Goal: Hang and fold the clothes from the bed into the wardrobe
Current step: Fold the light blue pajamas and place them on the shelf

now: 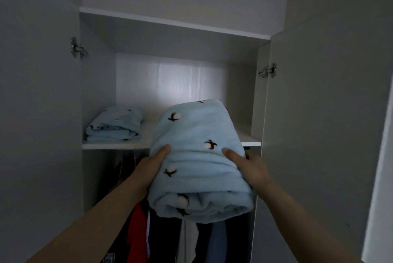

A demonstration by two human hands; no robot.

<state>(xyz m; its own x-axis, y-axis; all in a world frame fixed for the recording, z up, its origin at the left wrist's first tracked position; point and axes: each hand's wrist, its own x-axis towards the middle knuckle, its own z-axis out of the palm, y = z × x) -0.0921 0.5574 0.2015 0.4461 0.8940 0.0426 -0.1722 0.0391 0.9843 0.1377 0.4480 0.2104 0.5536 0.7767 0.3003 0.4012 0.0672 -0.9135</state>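
- Two hands are gripping one folded light-blue fleece bundle (197, 152), printed with small cotton-boll motifs. The left hand (156, 161) is clamping its left edge and the right hand (248, 162) its right edge. Each thumb is pressing on top while the fingers are wrapping underneath, out of sight.
- This bundle is hovering just in front of the wardrobe shelf (114, 146), its far end tilting up over the shelf's right half. In this dim light it is hard to tell whether that end is touching the board.
- One matching folded piece (116, 126) is lying on the shelf's left half, apart from the bundle.
- Several hanging garments (138, 230), red and dark blue among them, are showing below the shelf.
- The step in hand is looking like stowing: the folding is done, the placing not yet.
- The next move is calling for pushing the bundle forward onto the shelf's right half, keeping the layers level, then easing the fingers out from beneath.
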